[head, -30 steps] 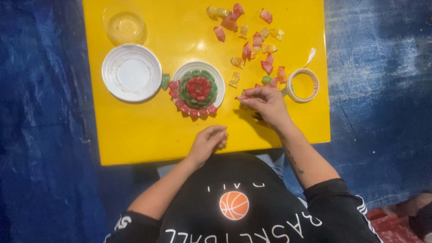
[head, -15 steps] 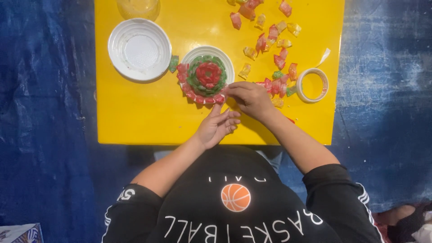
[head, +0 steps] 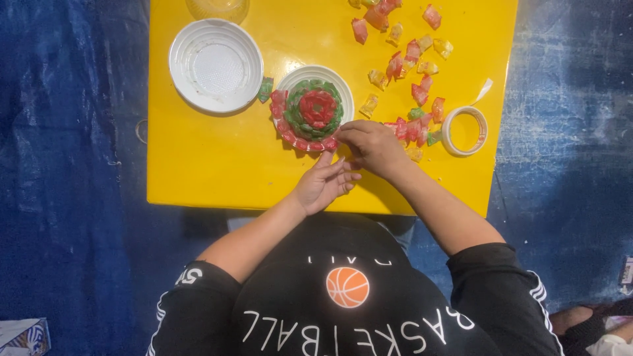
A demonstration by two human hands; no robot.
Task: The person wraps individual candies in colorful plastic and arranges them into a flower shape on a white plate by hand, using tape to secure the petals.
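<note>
Rosette of wrapped sweets (head: 314, 113) on a small white dish (head: 337, 79), taken as landmark: round, so without a long axis, lying flat with its face turned straight up; red centre, green ring around it, outer ring of red pieces running along the left and near rim. Yellow table (head: 217, 165) bears it, the dish sitting a little beyond the table's middle. Right hand (head: 372, 145): just right of the rosette on its near side, fingers curled together with the tips touching the outer red ring; whether a sweet is pinched between them cannot be told. Left hand (head: 323, 184): nearer the person than the rosette, close to the table's near edge, fingers extended and loosely spread, holding nothing, the fingertips just beside the right hand. Large white bowl (head: 215, 64): left of the rosette, just beside the dish, upright. Single green sweet (head: 265, 90): between that bowl and the dish. Loose sweets (head: 412, 59), red, yellow and a few green: scattered right of and beyond the rosette, some just beside the right hand's knuckles. Roll of tape (head: 465, 130): well right of the rosette, lying flat, loose end pointing away from the person. Clear cup (head: 217, 8): beyond the white bowl, cut off by the far edge of the view.
</note>
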